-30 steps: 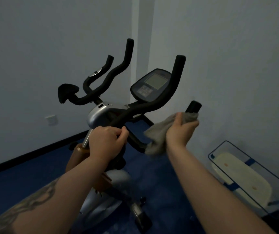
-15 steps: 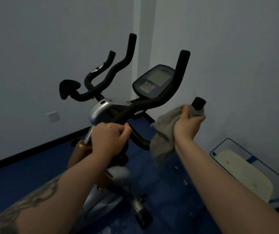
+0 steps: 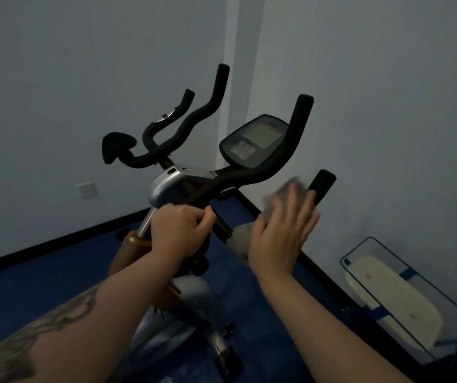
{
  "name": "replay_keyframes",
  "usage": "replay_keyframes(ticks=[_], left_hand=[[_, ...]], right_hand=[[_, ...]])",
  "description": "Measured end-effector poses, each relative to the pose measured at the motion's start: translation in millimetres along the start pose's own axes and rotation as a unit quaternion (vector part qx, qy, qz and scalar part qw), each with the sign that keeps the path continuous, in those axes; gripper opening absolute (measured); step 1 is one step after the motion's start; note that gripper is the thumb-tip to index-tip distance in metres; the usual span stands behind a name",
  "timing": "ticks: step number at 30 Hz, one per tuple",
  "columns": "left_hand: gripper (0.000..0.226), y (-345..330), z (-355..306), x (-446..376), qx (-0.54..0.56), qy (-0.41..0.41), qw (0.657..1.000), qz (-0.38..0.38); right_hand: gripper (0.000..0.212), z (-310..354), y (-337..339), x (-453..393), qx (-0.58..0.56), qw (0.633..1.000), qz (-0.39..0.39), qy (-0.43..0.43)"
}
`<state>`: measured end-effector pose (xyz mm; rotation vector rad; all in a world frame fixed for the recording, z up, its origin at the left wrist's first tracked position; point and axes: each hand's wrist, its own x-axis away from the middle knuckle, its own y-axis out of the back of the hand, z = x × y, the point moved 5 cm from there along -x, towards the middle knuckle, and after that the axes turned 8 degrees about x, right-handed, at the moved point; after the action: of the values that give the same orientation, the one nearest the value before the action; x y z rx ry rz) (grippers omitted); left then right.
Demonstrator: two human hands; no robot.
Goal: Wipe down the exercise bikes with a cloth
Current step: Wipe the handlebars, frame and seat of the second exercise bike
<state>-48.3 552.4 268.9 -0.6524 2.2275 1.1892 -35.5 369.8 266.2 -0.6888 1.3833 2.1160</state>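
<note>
Left hand (image 3: 179, 230) nearest the camera, fingers curled tight round the black handlebar (image 3: 252, 178) low on its inner bend, close to the silver stem housing (image 3: 166, 186). Right hand (image 3: 282, 233) just beside it, fingers straight and spread, palm flat against the grey cloth (image 3: 239, 239). Motion blur hides the fingertips; whether the thumb pins the fabric, cannot tell.

Cloth: soft, limp, light. It bunches behind the palm and hangs loose below the wrist, between that hand and the short foam grip end (image 3: 322, 183). A flat palm only pushes it, so my guess is it will slide off unless pressed onto the bar or pinched at a fold. Best hold is likely a wad gathered in the fist, wrapped round the tube.

Exercise bike (image 3: 172, 305): stiff and probably heavy enough to stand steady, though bracing it at the bar seems sensible. Foam grips look tacky, likely to drag on fabric. The console (image 3: 255, 139) further back appears smooth and more delicate, so light pressure there.

Far right, against the wall, a clear tray (image 3: 404, 299) sits on the blue floor (image 3: 42, 277), well apart from both hands.
</note>
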Motion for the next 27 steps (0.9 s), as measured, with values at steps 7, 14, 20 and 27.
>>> replay_keyframes(ticks=[7, 14, 20, 27], left_hand=[[0.05, 2.6, -2.8, 1.6, -0.003, 0.0, 1.0, 0.0], [0.054, 8.7, 5.2, 1.9, -0.003, 0.069, 0.996, -0.056], [0.03, 14.1, 18.6, 9.0, 0.015, 0.207, 0.973, -0.1], [0.03, 11.5, 23.5, 7.7, 0.021, 0.231, 0.969, -0.089]], right_hand=[[0.049, -0.5, 8.4, -10.2, 0.126, 0.914, 0.192, 0.334], [0.046, 32.1, -14.0, 5.7, 0.32, 0.793, 0.282, 0.436], [0.05, 47.0, -32.8, 6.1, 0.308, 0.819, 0.295, 0.384], [0.039, 50.3, -37.4, 0.9, 0.271, 0.803, 0.373, 0.376]])
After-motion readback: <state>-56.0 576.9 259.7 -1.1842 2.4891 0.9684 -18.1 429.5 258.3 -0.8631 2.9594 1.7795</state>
